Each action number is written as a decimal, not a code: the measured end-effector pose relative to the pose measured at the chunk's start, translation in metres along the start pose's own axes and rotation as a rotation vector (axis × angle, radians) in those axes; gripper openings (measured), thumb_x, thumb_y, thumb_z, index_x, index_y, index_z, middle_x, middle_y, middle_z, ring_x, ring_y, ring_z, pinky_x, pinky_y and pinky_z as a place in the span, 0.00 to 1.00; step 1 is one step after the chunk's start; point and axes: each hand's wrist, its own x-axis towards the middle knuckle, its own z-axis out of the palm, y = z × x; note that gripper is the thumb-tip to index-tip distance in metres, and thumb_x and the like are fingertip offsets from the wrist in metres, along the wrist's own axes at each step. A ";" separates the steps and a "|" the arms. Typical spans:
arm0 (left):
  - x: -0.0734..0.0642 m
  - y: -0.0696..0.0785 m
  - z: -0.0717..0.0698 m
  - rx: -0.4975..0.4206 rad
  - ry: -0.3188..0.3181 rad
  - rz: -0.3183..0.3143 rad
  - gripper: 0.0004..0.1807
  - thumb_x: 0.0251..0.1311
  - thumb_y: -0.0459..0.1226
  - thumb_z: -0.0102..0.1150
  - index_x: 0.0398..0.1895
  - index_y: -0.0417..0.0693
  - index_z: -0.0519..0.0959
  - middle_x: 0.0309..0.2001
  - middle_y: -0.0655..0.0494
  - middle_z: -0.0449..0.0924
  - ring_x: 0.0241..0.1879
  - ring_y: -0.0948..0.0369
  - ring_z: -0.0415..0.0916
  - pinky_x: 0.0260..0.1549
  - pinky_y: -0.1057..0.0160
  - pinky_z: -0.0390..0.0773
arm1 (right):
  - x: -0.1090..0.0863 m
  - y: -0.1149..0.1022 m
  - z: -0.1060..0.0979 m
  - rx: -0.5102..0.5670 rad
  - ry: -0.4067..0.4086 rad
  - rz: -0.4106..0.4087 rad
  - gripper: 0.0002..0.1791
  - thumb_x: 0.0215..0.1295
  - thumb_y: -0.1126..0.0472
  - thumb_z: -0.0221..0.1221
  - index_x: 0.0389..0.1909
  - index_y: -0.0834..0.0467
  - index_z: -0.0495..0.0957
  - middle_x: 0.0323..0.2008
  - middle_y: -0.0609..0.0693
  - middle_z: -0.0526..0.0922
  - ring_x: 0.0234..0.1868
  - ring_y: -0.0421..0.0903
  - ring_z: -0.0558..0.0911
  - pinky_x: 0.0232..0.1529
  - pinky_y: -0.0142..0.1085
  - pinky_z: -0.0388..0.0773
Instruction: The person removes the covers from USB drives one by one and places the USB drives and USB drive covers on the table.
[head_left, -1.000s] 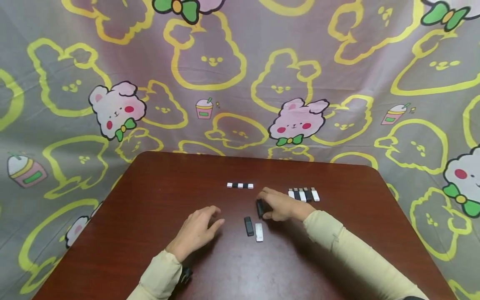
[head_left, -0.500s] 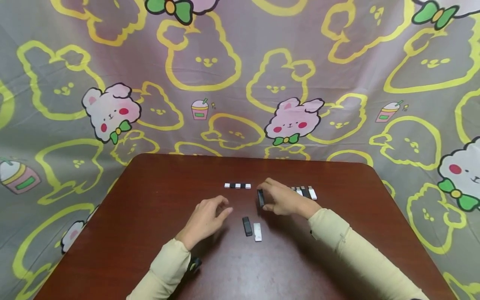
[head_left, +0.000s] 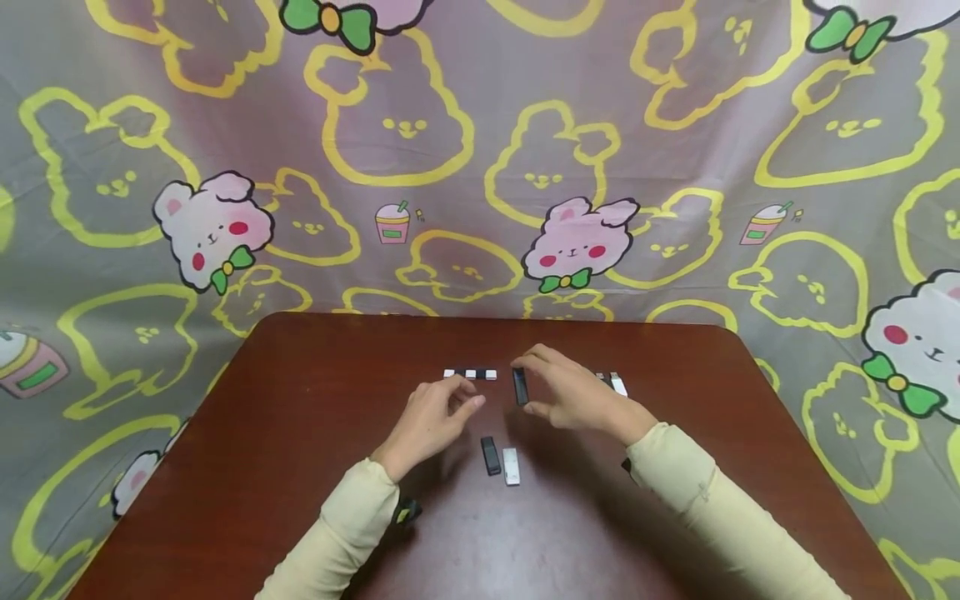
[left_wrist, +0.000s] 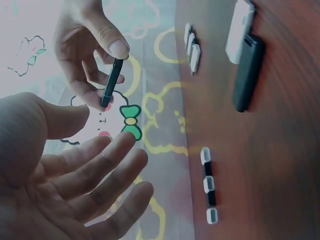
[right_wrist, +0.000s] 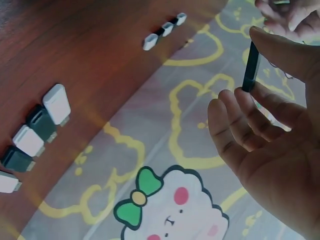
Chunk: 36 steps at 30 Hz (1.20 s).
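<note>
In my right hand (head_left: 573, 392) a black USB flash drive (head_left: 520, 387) is pinched by its ends between thumb and fingertip, raised above the table. The right wrist view shows the drive (right_wrist: 251, 67) on edge, the other fingers loosely bent. My left hand (head_left: 435, 417) hovers to its left, fingers relaxed and apart, holding nothing; the left wrist view has its palm (left_wrist: 65, 185) facing the drive. Below the hands lie a black flash drive (head_left: 491, 456) and a white flash drive (head_left: 512, 467), side by side on the table.
A row of small white and black caps (head_left: 471, 374) lies at the back, partly behind my left fingers. Several uncapped flash drives (right_wrist: 30, 140), white and black, line up to the right, mostly covered by my right hand in the head view. A patterned cloth (head_left: 450, 167) hangs behind the table (head_left: 337, 383).
My right hand has lifted the black flash drive and carried it slightly away from me. My left hand has moved forward and right, closer to it. The view has shifted slightly.
</note>
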 end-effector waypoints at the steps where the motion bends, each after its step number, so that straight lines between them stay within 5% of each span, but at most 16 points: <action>1: 0.001 0.001 0.001 -0.009 0.000 0.005 0.08 0.67 0.43 0.64 0.42 0.50 0.84 0.37 0.58 0.89 0.33 0.64 0.82 0.38 0.61 0.78 | -0.001 -0.001 -0.001 0.003 0.006 -0.006 0.34 0.57 0.59 0.74 0.65 0.57 0.73 0.59 0.51 0.76 0.58 0.47 0.78 0.61 0.45 0.80; 10: 0.020 0.016 0.007 -0.088 0.032 0.085 0.12 0.68 0.43 0.63 0.46 0.45 0.84 0.37 0.54 0.90 0.34 0.59 0.86 0.41 0.51 0.83 | -0.005 -0.014 -0.008 0.030 0.059 -0.062 0.42 0.53 0.60 0.76 0.69 0.59 0.69 0.57 0.50 0.79 0.56 0.46 0.78 0.59 0.45 0.80; 16: 0.030 0.021 0.010 -0.110 0.002 0.062 0.14 0.69 0.46 0.62 0.47 0.46 0.84 0.35 0.56 0.88 0.34 0.63 0.83 0.36 0.63 0.78 | -0.007 -0.022 -0.010 0.021 0.080 -0.091 0.47 0.51 0.60 0.77 0.72 0.59 0.65 0.56 0.49 0.79 0.54 0.45 0.78 0.58 0.44 0.81; 24: 0.035 0.028 0.010 -0.181 -0.036 0.046 0.09 0.66 0.43 0.66 0.40 0.48 0.83 0.37 0.54 0.91 0.39 0.61 0.85 0.38 0.64 0.75 | -0.010 -0.027 -0.010 0.047 0.105 -0.116 0.46 0.54 0.58 0.76 0.71 0.58 0.64 0.59 0.50 0.78 0.56 0.45 0.78 0.60 0.43 0.80; 28: 0.034 0.031 0.008 -0.267 -0.030 0.048 0.07 0.67 0.41 0.65 0.38 0.48 0.81 0.38 0.51 0.90 0.39 0.61 0.83 0.37 0.64 0.76 | -0.012 -0.027 -0.008 0.164 0.120 -0.021 0.31 0.59 0.55 0.73 0.60 0.57 0.72 0.45 0.49 0.83 0.41 0.45 0.82 0.42 0.39 0.84; 32: 0.033 0.033 0.010 -0.333 -0.073 0.070 0.07 0.69 0.42 0.63 0.40 0.49 0.79 0.38 0.53 0.86 0.37 0.61 0.81 0.38 0.64 0.77 | -0.011 -0.024 -0.003 0.301 0.093 0.045 0.10 0.68 0.56 0.66 0.43 0.55 0.77 0.30 0.48 0.84 0.26 0.41 0.77 0.28 0.31 0.77; 36: 0.030 0.035 0.011 -0.355 -0.117 0.076 0.07 0.70 0.43 0.62 0.41 0.50 0.79 0.36 0.55 0.82 0.36 0.62 0.78 0.39 0.64 0.77 | -0.013 -0.023 -0.002 0.428 0.055 0.042 0.05 0.72 0.60 0.61 0.39 0.56 0.76 0.24 0.51 0.82 0.22 0.36 0.74 0.24 0.29 0.72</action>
